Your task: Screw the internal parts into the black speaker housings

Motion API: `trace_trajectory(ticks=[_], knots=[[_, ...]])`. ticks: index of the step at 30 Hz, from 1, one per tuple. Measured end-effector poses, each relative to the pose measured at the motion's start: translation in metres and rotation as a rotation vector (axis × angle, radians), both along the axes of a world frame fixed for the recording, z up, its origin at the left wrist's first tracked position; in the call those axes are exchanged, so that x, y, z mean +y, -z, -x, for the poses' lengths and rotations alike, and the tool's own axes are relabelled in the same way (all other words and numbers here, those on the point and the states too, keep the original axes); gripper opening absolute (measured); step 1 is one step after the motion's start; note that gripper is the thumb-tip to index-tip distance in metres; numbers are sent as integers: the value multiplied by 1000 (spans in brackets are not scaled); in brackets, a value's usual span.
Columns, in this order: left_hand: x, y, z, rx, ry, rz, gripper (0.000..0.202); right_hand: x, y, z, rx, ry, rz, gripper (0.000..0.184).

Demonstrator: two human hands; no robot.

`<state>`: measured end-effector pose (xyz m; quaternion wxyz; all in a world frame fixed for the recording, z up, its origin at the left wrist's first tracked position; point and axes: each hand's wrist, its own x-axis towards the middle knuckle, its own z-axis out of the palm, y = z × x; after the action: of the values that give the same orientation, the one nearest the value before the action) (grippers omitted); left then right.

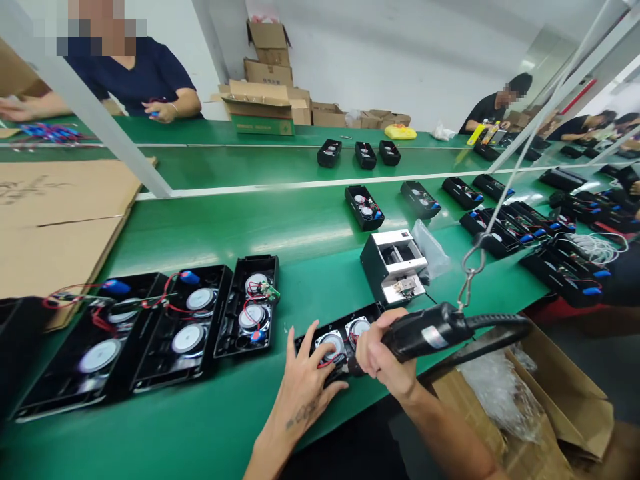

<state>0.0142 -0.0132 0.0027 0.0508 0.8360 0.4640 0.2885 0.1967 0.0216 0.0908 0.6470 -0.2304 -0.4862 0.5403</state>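
Observation:
My right hand (387,357) is wrapped round a black electric screwdriver (425,335), which hangs from a metal hook and chain with its cable trailing right. Its tip points down at the front edge of an open black speaker housing (371,312) on the green bench. Two round white-backed speakers (331,348) sit in that housing. Fingers spread, my left hand (303,377) rests over the housing's left part, fingertips at the left speaker. Whether a screw is under the tip is hidden by my hand.
Open housings with speakers and red wires (247,307) stand to the left. Behind the work is a white-and-black screw feeder (395,263) beside a plastic bag (430,247). More housings (365,207) lie on the conveyor. A co-worker (140,73) sits opposite; cardboard boxes (555,400) stand lower right.

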Motion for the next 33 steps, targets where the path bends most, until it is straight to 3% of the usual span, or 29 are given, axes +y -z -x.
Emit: trace_trajectory(ticks=[5,10,14,17,21,27,29,33], knots=[[-11,-11,4,-99,-23,-99,24,0,-20,-11,56,12,46,18],[-24,-29,2,-163,75,-165,16,-9,-27,-13,118,-43,67,14],[-41,-32,4,-283,-5,-113,21,-17,-33,-22,147,28,95,11],[-57,-27,5,-431,-106,67,27,-21,-38,-29,131,119,139,11],[-69,-19,-5,-777,-196,443,22,-23,-40,-28,162,139,144,10],[-68,-13,-35,-1353,-500,886,46,-27,-34,-22,228,133,103,12],[-66,-15,-41,-1420,-545,963,50,-29,-33,-21,216,160,102,10],[-60,-26,-49,-1479,-590,971,53,-30,-36,-21,193,180,91,10]])
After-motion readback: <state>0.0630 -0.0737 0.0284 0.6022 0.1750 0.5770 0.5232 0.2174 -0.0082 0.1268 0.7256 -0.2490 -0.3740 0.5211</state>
